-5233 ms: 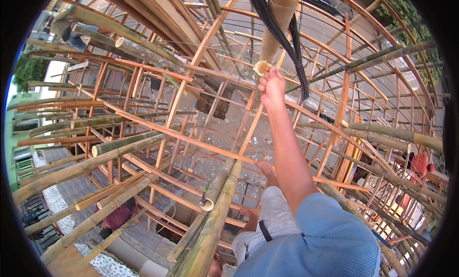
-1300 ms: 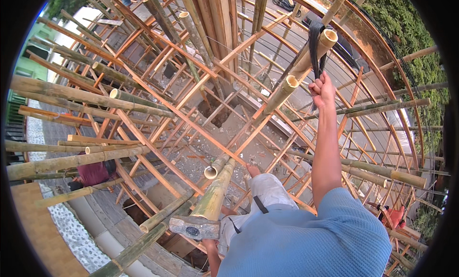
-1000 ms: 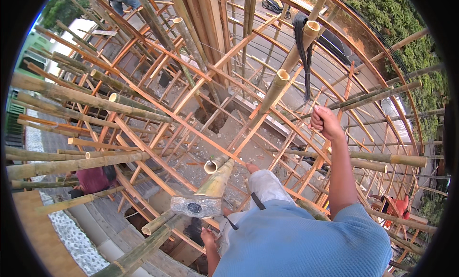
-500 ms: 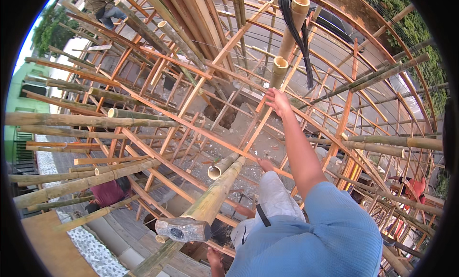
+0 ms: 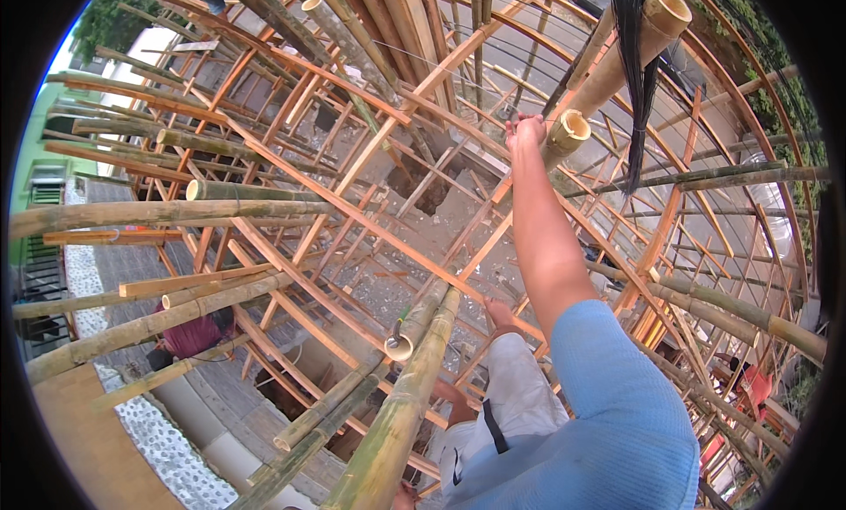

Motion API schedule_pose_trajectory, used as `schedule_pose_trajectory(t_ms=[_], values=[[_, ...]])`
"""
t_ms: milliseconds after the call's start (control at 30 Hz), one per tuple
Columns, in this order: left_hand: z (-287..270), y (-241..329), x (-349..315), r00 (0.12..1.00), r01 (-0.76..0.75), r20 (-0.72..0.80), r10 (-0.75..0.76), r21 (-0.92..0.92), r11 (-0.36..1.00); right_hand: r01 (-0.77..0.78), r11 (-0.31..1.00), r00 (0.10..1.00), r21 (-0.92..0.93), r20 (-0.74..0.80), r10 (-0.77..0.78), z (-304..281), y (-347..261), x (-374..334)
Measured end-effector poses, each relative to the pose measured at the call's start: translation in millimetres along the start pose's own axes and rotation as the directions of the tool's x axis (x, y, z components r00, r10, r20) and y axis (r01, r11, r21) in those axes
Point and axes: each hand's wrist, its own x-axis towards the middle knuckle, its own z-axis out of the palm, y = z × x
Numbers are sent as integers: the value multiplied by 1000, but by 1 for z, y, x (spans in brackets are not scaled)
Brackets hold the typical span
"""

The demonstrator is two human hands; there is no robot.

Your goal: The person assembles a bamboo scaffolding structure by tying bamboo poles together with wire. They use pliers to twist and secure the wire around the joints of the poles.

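Observation:
My right hand [image 5: 526,131] is stretched out with its fingers curled together, beside the cut top of an upright bamboo pole [image 5: 564,140]. What the fingers hold, if anything, is too small to make out. Right of it, a bundle of black strips [image 5: 633,87] hangs by a taller bamboo pole [image 5: 648,34]. Only a bit of my left hand [image 5: 404,496] shows at the lower edge, close to a thick bamboo pole [image 5: 397,404]; its fingers are hidden. A shorter hollow bamboo pole [image 5: 414,321] leans alongside that one.
My bare foot [image 5: 500,314] rests on a narrow wooden beam [image 5: 397,256], high above rubble-strewn ground [image 5: 370,285]. Crossing bamboo poles [image 5: 167,212] and timber surround me. A person in a maroon shirt [image 5: 196,334] is below left, another in red [image 5: 756,388] at the right.
My right hand has gone from spread fingers to curled ones, still beside the pole top. The hammer head seen at the lower left is out of view, and the view has shifted.

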Motion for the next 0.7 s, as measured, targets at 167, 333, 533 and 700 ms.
schedule_pose_trajectory(t_ms=[167,333,533,700], values=[[26,-43,18,954,282,58,-295,-511,812,250,721,957,-646,53,-284,-45,8,25],[29,5,11,969,231,72,-237,-611,757,314,110,828,-943,216,-517,-57,9,51],[40,11,5,918,356,72,-389,-581,732,201,30,835,-979,155,-529,-41,7,55],[46,26,10,961,253,54,-270,-564,786,285,-4,860,-959,257,-441,-48,4,68]])
